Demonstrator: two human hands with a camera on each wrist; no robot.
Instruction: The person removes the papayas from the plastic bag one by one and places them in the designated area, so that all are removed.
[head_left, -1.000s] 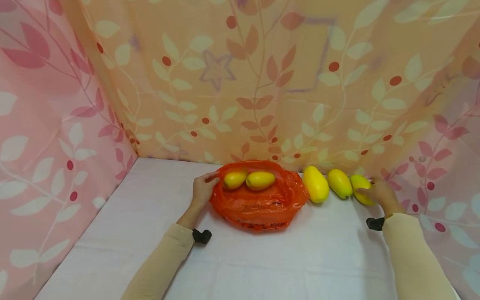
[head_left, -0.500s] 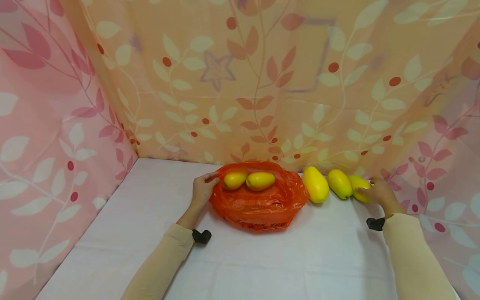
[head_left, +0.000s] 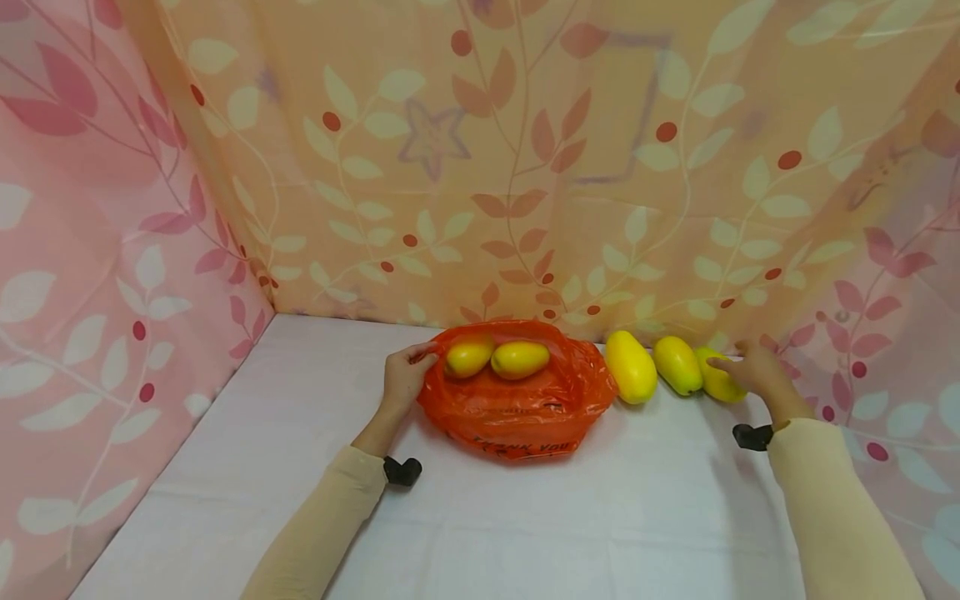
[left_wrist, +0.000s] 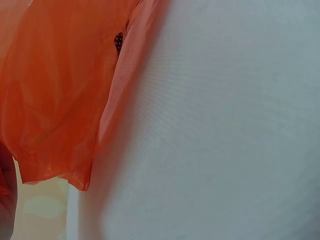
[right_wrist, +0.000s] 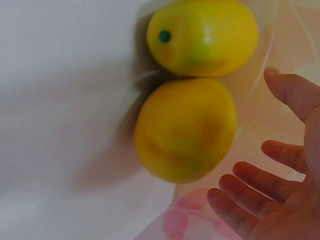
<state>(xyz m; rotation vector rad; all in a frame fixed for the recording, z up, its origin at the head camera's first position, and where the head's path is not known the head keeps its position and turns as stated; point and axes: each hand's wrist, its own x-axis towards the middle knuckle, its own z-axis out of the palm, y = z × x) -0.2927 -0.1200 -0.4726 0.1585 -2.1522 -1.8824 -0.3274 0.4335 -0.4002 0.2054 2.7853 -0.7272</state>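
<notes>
An orange-red plastic bag [head_left: 517, 421] lies on the white cloth, its mouth spread wide. My left hand [head_left: 405, 379] pinches the left edge of the bag's mouth; in the left wrist view the bag's side [left_wrist: 60, 100] hangs beside the cloth. Two yellow mangoes, a left one [head_left: 468, 357] and a right one [head_left: 521, 360], sit in the bag's mouth. Right of the bag, a large mango [head_left: 630, 367], a middle mango [head_left: 677, 367] and an end mango [head_left: 718, 379] form a row. Fingers spread, my right hand [right_wrist: 280, 195] stands apart from the end mango in the right wrist view.
A leaf-patterned orange curtain [head_left: 420, 208] rises right behind the bag and mangoes. Pink patterned curtains flank the table on the left [head_left: 67, 292] and right [head_left: 900, 350]. White cloth [head_left: 510, 533] covers the table in front.
The end mango has shifted left against the middle mango. My right hand's fingers have since come off it and spread. The left hand and the bag stay as they were.
</notes>
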